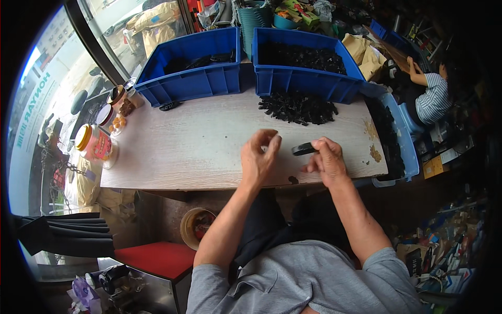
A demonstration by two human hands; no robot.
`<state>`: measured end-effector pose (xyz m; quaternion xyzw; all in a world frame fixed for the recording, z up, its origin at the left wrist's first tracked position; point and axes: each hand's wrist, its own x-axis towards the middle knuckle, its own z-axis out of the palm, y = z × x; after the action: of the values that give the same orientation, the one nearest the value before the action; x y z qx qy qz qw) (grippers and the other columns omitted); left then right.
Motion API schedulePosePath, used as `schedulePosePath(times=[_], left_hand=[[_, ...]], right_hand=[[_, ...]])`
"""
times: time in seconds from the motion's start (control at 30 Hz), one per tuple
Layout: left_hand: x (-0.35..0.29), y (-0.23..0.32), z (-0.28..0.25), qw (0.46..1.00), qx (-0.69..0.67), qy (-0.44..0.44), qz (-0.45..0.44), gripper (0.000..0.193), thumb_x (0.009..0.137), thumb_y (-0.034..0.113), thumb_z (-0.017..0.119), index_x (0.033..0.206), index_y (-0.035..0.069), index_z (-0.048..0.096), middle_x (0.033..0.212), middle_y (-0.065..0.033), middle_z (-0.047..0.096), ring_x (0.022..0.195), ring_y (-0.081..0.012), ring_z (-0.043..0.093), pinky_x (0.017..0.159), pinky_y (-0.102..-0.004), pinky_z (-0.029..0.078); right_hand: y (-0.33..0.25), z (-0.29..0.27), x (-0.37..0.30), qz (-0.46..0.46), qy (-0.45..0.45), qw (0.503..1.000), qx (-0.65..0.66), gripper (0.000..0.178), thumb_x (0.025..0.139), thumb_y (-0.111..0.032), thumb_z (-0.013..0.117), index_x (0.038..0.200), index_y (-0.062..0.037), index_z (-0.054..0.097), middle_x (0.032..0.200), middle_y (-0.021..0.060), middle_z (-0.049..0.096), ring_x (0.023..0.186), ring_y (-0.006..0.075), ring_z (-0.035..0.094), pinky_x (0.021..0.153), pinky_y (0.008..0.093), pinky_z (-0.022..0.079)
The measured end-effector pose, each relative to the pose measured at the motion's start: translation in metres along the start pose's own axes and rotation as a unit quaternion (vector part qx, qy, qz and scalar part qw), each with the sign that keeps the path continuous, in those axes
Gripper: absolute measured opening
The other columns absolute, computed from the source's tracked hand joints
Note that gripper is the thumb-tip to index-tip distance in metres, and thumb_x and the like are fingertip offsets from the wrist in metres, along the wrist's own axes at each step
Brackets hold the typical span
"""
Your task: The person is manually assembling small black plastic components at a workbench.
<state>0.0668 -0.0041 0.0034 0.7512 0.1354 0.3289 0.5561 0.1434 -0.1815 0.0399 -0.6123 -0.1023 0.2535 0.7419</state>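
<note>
My right hand [330, 161] pinches a small black oblong plastic part [304, 149] between thumb and forefinger, just above the near side of the table. Its other fingers curl beneath. To its left, my left hand [259, 157] is raised with the fingers bent toward the thumb. Whether a tiny piece sits at those fingertips is too small to make out. Beyond both hands lies a loose pile of small black parts [299, 108], against the front of the right blue bin [308, 83]. Another blue bin [193, 83] stands to the left, with black pieces inside.
Lidded jars [99, 146] line the left end of the pale wooden table [172, 152]. One black part [169, 106] lies before the left bin. A translucent blue tub [405, 136] flanks the right edge. Another person [431, 97] sits farther right. A bucket [189, 230] stands below.
</note>
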Motion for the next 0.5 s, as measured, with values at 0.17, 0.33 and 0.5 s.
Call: schedulePosePath(times=[0.17, 0.33, 0.5], left_hand=[[0.049, -0.016, 0.0, 0.963, 0.241, 0.062, 0.106, 0.016, 0.081, 0.014, 0.069, 0.096, 0.007, 0.067, 0.089, -0.0121, 0.068, 0.085, -0.0299, 0.063, 0.079, -0.0403, 0.049], [0.071, -0.028, 0.018, 0.919, 0.35, 0.002, 0.181, 0.01, 0.079, 0.013, 0.067, 0.088, 0.011, 0.065, 0.084, -0.01, 0.067, 0.083, -0.031, 0.063, 0.077, -0.0419, 0.049], [0.068, -0.034, 0.022, 0.919, 0.337, 0.003, 0.205, 0.006, 0.078, 0.011, 0.066, 0.083, 0.01, 0.065, 0.077, -0.0118, 0.066, 0.076, -0.0326, 0.062, 0.075, -0.0424, 0.049]], right_hand=[[-0.028, -0.051, 0.016, -0.01, 0.183, 0.983, 0.019, 0.024, 0.088, -0.03, 0.064, 0.078, -0.0105, 0.052, 0.043, -0.0025, 0.033, 0.042, 0.0159, 0.05, 0.057, 0.0479, 0.06], [-0.067, -0.125, 0.039, -0.063, 0.352, 0.932, 0.064, 0.046, 0.084, -0.041, 0.069, 0.106, -0.003, 0.056, 0.049, 0.002, 0.036, 0.05, 0.0193, 0.051, 0.067, 0.0513, 0.058], [-0.056, -0.143, 0.036, -0.024, 0.372, 0.928, -0.004, 0.046, 0.084, -0.044, 0.069, 0.104, -0.0044, 0.06, 0.052, 0.0015, 0.037, 0.057, 0.0205, 0.053, 0.071, 0.052, 0.057]])
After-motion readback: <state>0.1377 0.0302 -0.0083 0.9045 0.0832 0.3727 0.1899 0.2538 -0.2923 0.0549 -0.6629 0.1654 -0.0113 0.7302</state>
